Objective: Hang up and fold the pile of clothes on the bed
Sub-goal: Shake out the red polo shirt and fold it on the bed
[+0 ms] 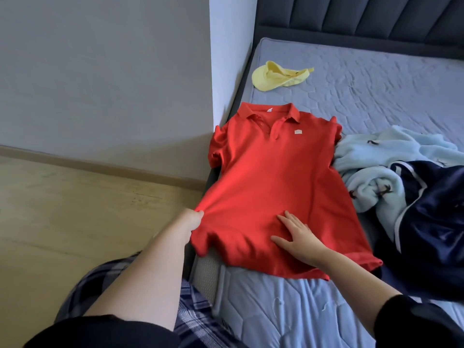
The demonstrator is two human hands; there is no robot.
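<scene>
A red polo shirt [273,177] lies face up along the left side of the bed [376,91], collar toward the headboard. My left hand [193,218] pinches the shirt's lower left edge, which hangs past the mattress side. My right hand [298,237] rests flat, fingers spread, on the shirt's lower front near the hem. To the right sits a pile of clothes: a light blue fleece garment [384,169] and a dark navy satin garment [431,222] partly over it.
A yellow cap [278,75] lies near the head of the bed. A dark padded headboard [364,18] stands behind. A white wall corner [226,71] touches the bed's left side. Wooden floor [75,217] spreads to the left.
</scene>
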